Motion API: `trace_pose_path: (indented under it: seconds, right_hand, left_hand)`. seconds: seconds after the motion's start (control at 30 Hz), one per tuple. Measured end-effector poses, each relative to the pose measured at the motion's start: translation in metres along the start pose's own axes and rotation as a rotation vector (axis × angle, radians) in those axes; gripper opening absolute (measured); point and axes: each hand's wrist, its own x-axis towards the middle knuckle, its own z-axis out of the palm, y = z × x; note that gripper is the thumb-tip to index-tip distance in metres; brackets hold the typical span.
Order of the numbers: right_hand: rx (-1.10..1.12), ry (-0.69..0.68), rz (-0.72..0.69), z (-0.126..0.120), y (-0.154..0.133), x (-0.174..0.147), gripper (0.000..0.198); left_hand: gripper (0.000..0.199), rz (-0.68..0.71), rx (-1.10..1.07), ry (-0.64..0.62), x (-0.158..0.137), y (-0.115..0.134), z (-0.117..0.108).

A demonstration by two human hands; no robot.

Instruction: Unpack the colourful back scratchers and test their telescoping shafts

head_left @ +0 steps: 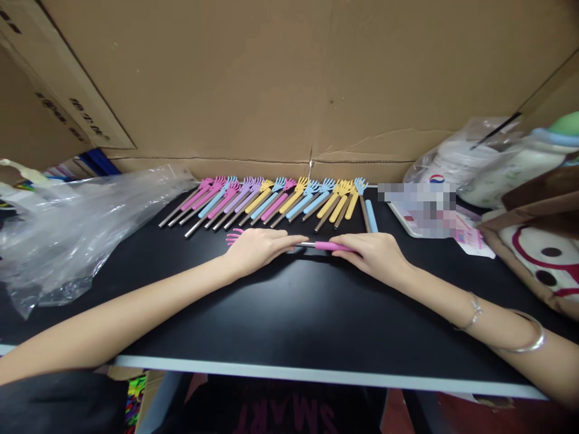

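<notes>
Between my two hands a pink back scratcher (326,245) is held level above the black tabletop. Its pink claw shows just past my left hand (260,247), which is closed around the claw end and the metal rod. My right hand (377,253) grips the pink handle sleeve, with the handle's end hidden inside the fingers. A short stretch of bare metal rod shows between the hands. Behind them lies a slanting row of back scratchers (284,208) in pink, blue, purple and yellow, claws toward the wall. A blue one (370,214) lies right behind my right hand.
Crumpled clear plastic (85,223) covers the left side of the table (271,319). A cardboard wall (253,78) stands behind. To the right are a phone-like flat item (407,223), a bagged cup (456,160), a pale bottle (506,166) and a brown cloth bag (534,211).
</notes>
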Motion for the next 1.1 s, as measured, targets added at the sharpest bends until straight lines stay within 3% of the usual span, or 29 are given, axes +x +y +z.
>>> trace_pose_path:
  seconds: [0.23, 0.43, 0.6, 0.73, 0.9, 1.1]
  right_hand:
    - [-0.131, 0.112, -0.060, -0.005, -0.004, 0.002, 0.027]
    - [-0.195, 0.178, -0.124, -0.006, -0.005, 0.005, 0.025]
    - [-0.234, 0.152, -0.152, -0.008, -0.003, 0.007, 0.025]
    - [-0.237, 0.147, -0.134, -0.010, 0.004, 0.006, 0.026]
    - [-0.176, 0.135, -0.046, -0.016, 0.012, 0.006, 0.022]
    - [-0.144, 0.120, 0.053, -0.017, 0.016, 0.007, 0.024]
  left_hand:
    - [0.032, -0.121, -0.325, -0.152, 0.002, -0.003, 0.002]
    - [0.031, -0.146, -0.346, -0.190, 0.003, -0.003, 0.001]
    - [0.031, -0.182, -0.111, -0.220, 0.007, 0.005, -0.006]
    - [0.029, -0.194, 0.116, -0.141, 0.008, 0.006, -0.013]
    - [0.028, -0.163, 0.200, -0.008, 0.007, -0.010, -0.020]
    - [0.021, -0.078, 0.284, 0.014, 0.006, -0.020, -0.024]
